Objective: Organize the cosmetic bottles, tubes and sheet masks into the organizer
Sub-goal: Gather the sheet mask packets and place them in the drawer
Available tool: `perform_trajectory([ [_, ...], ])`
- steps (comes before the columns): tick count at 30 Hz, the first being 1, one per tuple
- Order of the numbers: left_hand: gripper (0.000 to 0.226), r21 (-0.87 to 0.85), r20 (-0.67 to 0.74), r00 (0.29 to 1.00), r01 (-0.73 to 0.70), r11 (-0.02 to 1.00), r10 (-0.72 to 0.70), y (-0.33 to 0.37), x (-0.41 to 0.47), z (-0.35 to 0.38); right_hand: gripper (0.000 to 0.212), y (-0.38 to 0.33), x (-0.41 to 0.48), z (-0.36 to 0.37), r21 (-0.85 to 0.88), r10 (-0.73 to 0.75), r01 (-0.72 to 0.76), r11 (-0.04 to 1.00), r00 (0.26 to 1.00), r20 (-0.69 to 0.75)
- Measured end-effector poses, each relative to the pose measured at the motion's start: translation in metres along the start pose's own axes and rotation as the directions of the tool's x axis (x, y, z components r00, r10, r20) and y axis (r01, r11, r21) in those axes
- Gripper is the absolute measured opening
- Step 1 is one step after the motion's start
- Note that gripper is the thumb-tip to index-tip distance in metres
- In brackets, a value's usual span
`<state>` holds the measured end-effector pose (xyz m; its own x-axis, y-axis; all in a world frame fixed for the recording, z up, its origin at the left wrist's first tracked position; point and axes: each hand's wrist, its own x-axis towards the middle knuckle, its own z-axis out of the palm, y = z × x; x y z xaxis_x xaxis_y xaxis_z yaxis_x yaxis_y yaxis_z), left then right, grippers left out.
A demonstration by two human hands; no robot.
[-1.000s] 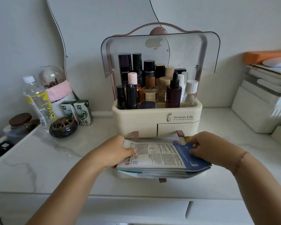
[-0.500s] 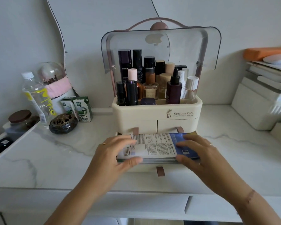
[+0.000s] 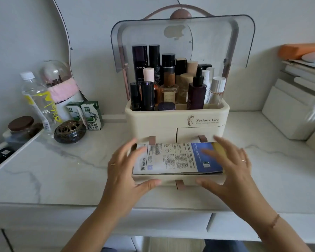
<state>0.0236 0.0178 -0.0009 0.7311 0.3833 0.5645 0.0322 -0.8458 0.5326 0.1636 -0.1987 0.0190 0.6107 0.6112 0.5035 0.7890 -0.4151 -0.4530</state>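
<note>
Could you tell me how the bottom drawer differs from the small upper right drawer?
The bottom drawer is pulled out and shows sheet masks; the small upper right drawer is shut, its contents hidden. The bottom drawer spans the organizer's full width; the upper right drawer spans about half. Both are cream with a brown pull tab.

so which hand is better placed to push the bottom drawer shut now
Neither clearly. The left hand and right hand flank the sheet masks evenly, each thumb by the open drawer's front on either side of the brown tab. Pushing with both looks best.
</note>
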Motion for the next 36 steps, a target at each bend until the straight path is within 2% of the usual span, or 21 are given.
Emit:
perform_trajectory([
  [1,0.089,-0.024,-0.006,0.997,0.076,0.997,-0.076,-0.003,-0.002,0.0,0.08,0.005,-0.002,0.001,-0.003,0.046,-0.046,0.999,0.998,-0.036],
  [3,0.113,-0.169,0.06,0.959,0.285,0.943,-0.279,-0.01,-0.001,0.002,0.106,0.014,-0.003,0.003,0.138,0.22,-0.215,0.967,0.975,-0.02],
  [4,0.121,-0.247,0.122,0.927,0.374,0.894,-0.354,-0.014,0.0,0.004,0.112,0.019,-0.001,0.005,0.23,0.296,-0.295,0.927,0.955,0.03],
  [6,0.128,-0.326,0.22,0.884,0.465,0.823,-0.412,-0.022,0.007,0.008,0.119,0.03,0.005,0.01,0.352,0.369,-0.395,0.849,0.919,0.143],
  [9,0.116,-0.386,0.238,0.893,0.447,0.807,-0.381,-0.031,0.022,0.017,0.102,0.041,0.021,0.014,0.469,0.303,-0.372,0.801,0.928,0.217],
  [11,0.104,-0.401,0.214,0.898,0.44,0.803,-0.385,-0.035,0.031,0.019,0.081,0.044,0.033,0.016,0.503,0.259,-0.337,0.796,0.94,0.221],
  [13,0.093,-0.428,0.181,0.902,0.431,0.795,-0.391,-0.037,0.034,0.022,0.072,0.045,0.038,0.019,0.528,0.253,-0.323,0.785,0.946,0.203],
  [15,0.093,-0.408,0.121,0.904,0.421,0.81,-0.41,-0.037,0.032,0.026,0.073,0.051,0.036,0.025,0.462,0.327,-0.337,0.82,0.939,0.104],
  [17,0.084,-0.359,0.067,0.912,0.4,0.843,-0.404,-0.038,0.033,0.029,0.076,0.055,0.035,0.027,0.287,0.38,-0.358,0.889,0.925,-0.025],
  [18,0.078,-0.355,0.069,0.918,0.389,0.85,-0.392,-0.039,0.034,0.03,0.074,0.056,0.037,0.027,0.271,0.378,-0.356,0.894,0.925,-0.03],
  [22,0.069,-0.357,0.119,0.907,0.419,0.835,-0.404,-0.049,0.043,0.033,0.06,0.058,0.045,0.029,0.414,0.351,-0.359,0.837,0.931,0.098],
  [25,0.071,-0.392,0.087,0.901,0.423,0.817,-0.425,-0.053,0.046,0.034,0.063,0.064,0.048,0.034,0.396,0.399,-0.391,0.831,0.914,0.066],
  [30,0.061,-0.444,0.016,0.884,0.425,0.789,-0.468,-0.058,0.049,0.039,0.047,0.072,0.055,0.038,0.379,0.478,-0.452,0.807,0.878,0.028],
  [36,0.062,-0.486,-0.001,0.876,0.421,0.766,-0.483,-0.054,0.049,0.037,0.044,0.073,0.058,0.035,0.363,0.48,-0.453,0.814,0.877,0.018],
])
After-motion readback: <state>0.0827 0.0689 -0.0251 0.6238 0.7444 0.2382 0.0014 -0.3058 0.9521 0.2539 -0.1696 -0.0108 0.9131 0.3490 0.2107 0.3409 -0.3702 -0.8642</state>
